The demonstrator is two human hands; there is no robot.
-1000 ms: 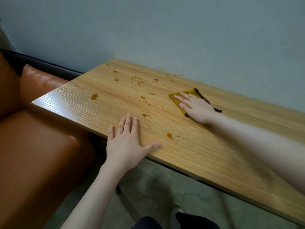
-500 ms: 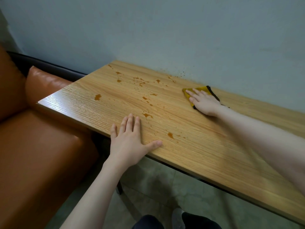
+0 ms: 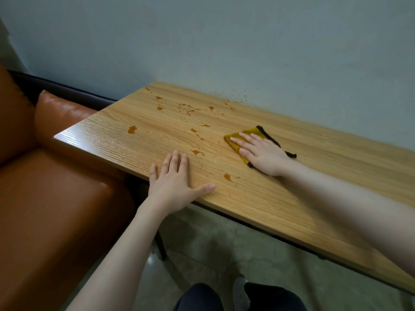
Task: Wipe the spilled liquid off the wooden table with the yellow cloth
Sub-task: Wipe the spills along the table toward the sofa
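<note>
Clearly we are only partway through: amber drops of spilled liquid [image 3: 197, 152] dot the wooden table [image 3: 314, 180] from the far left corner to the near edge, with one larger blot toward the left end and another small one just ahead of our left thumb. By our reckoning the stretch to the right of the cloth looks dry, though glare makes any thin film hard to rule out. Our right hand [image 3: 260, 153] lies flat with fingers straight, pressing the yellow cloth [image 3: 251, 132] to the tabletop; nothing is curled around it. The cloth sits under the palm and fingers, its yellow edge showing past the fingertips and its dark trim trailing by the wrist. Most drops lie to its left. Our left hand [image 3: 175, 178] rests spread and flat on the near edge, holding nothing.
</note>
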